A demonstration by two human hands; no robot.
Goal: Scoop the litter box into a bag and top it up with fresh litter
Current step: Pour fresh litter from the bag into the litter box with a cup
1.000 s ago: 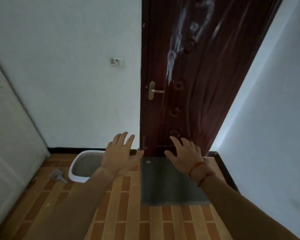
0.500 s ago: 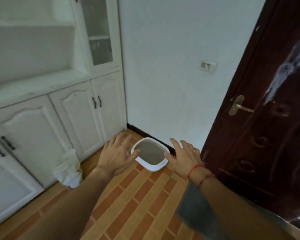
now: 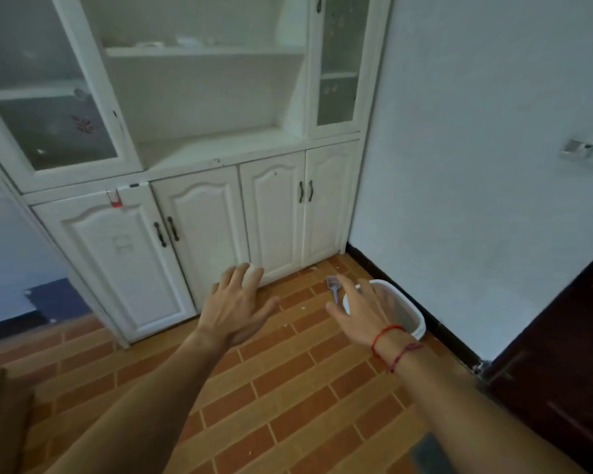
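Both hands were held out in front of the person, and neither was holding anything. The left hand [image 3: 235, 304] had its fingers spread loose above the brick-patterned floor tiles [image 3: 288, 388], and the right hand [image 3: 360, 311] (two red string bracelets [image 3: 391, 340] at its wrist) was splayed the same way in front of the litter box [image 3: 419, 325]. That white box sat on the floor against the wall, in the corner between the white cupboard [image 3: 271, 213] and the dark wooden door [image 3: 562, 336], with grey litter showing inside. A small bluish litter scoop [image 3: 332, 283] lay on the tiles just beside the box's far-left corner, untouched. Something white [image 3: 251, 268] peeked out behind the left fingertips at the cupboard's foot; most of it was covered, so it could not be said whether this was the bag. By the look of it the task was at its very start — the approach, with no scooping begun and no fresh litter in sight. The next move would probably call for crouching to floor level, closing the right hand on the scoop's thin handle and finding a bag to hold open near the box, so clumps would not scatter over the tiles.
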